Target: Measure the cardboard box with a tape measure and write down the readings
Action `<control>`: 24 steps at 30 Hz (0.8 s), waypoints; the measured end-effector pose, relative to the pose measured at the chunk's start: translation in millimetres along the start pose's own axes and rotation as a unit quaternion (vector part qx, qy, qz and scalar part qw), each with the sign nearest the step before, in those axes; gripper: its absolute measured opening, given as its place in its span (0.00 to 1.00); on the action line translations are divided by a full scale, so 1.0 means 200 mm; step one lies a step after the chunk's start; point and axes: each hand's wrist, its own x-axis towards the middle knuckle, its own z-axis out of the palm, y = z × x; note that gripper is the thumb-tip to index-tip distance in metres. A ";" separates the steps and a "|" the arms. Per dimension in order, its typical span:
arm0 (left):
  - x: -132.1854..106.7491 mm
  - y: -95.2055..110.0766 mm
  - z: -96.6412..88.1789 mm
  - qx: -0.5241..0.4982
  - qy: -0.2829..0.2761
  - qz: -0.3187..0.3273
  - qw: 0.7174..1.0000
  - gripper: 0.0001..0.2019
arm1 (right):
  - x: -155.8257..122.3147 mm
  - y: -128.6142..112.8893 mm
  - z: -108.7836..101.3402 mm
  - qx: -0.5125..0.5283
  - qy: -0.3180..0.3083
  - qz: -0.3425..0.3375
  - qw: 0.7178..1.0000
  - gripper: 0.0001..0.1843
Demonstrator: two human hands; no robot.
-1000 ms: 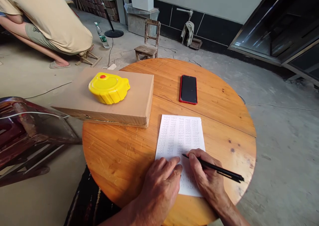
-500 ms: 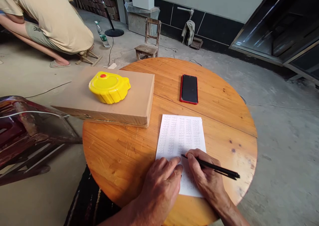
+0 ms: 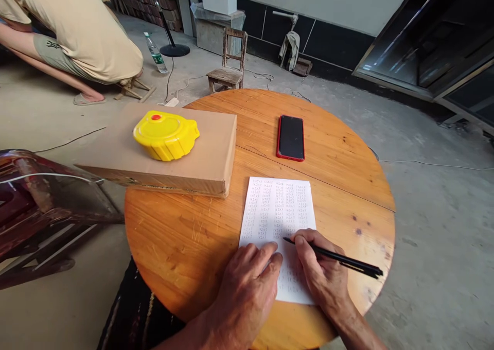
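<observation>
A white sheet of paper (image 3: 278,206) with several columns of small handwriting lies on the round wooden table. Across its lower left rests my left hand (image 3: 250,283), open, its fingers lying on the sheet and holding nothing. My right hand (image 3: 324,267) is closed around a black pen (image 3: 347,260) above the right side of the paper. The pen's tip points left, close to the written lines; whether it touches the sheet I cannot tell. Part of the writing is hidden beneath both hands.
On the wooden table (image 3: 181,231) are a red-edged phone (image 3: 290,138) and a cardboard box (image 3: 212,154) bearing a yellow tape measure (image 3: 166,136). A small wooden chair (image 3: 227,72) stands behind. At far left, a person (image 3: 85,36) sits low near a plastic bottle (image 3: 156,54).
My right hand and the pen have shifted slightly right, and the pen's tip has moved a little to the right. The left hand keeps its place on the paper.
</observation>
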 end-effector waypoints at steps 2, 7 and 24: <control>0.00 0.00 0.00 0.004 -0.001 0.002 1.000 0.13 | 0.00 0.00 0.00 0.003 0.001 0.013 1.000 0.13; 0.00 0.00 0.00 0.002 0.003 0.004 1.000 0.13 | 0.00 0.02 0.01 -0.009 -0.011 0.005 1.000 0.12; 0.00 0.00 0.00 -0.006 0.008 0.003 1.000 0.13 | -0.01 0.03 0.02 -0.022 -0.035 -0.009 0.999 0.12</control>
